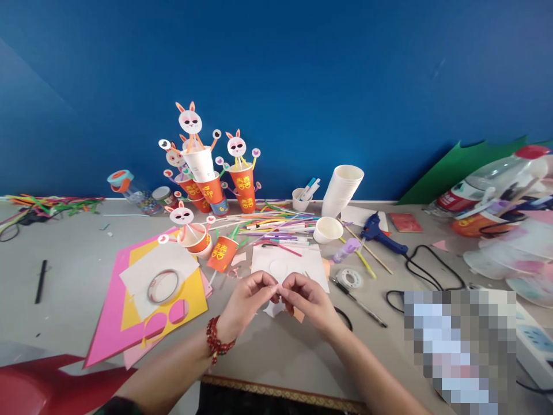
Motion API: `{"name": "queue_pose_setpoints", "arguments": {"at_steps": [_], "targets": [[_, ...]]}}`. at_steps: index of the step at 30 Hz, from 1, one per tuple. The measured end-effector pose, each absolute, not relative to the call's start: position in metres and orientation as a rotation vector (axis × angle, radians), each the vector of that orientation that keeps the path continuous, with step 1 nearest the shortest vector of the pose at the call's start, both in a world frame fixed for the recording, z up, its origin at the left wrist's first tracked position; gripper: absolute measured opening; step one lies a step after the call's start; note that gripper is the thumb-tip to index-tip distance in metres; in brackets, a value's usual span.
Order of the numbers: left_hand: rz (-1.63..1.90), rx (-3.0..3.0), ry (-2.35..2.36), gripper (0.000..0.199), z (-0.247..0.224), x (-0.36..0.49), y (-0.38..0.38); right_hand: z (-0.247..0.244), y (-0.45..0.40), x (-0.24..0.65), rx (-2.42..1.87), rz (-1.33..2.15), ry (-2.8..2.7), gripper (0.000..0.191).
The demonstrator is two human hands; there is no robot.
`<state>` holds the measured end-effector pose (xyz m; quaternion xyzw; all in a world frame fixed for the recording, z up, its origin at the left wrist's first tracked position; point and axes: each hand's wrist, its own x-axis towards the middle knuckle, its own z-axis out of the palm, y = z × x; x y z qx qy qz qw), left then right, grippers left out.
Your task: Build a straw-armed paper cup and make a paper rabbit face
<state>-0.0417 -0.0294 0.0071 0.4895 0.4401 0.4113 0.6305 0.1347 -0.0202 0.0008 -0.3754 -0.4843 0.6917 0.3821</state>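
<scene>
My left hand point(253, 297) and my right hand point(309, 300) meet above the near middle of the table, thumbs and index fingers pinched tip to tip. Whatever sits between the fingertips is too small and too covered to make out. Just behind the hands lies a white paper sheet point(317, 268) with a round white paper disc point(279, 268) on it. Beneath the fingers show a white paper scrap point(273, 310) and a piece of orange paper point(299, 314), both partly hidden. A red bead bracelet point(219, 344) circles my left wrist.
Rabbit-faced paper cups point(203, 167) stand at the back left. Pink card point(108, 323) with a tape roll point(163, 286) lies left. Coloured pipe cleaners point(276, 222), stacked white cups point(342, 190), a blue glue gun point(380, 235), a pen point(358, 302) and bottles point(470, 187) fill the back and right.
</scene>
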Motion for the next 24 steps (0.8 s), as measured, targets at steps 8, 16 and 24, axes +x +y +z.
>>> {"name": "queue_pose_setpoints", "arguments": {"at_steps": [8,16,24], "targets": [[0.936,1.080,0.977,0.019,0.006,-0.040,-0.027,-0.005,-0.018,0.139,-0.940,1.782,-1.192,0.035],[0.922,1.097,1.003,0.021,0.012,-0.037,-0.025,-0.007,-0.018,0.141,-0.904,1.782,-1.184,0.033],[0.966,1.236,1.027,0.023,0.019,-0.035,-0.028,-0.003,-0.019,0.141,-0.924,1.752,-1.200,0.032]]}}
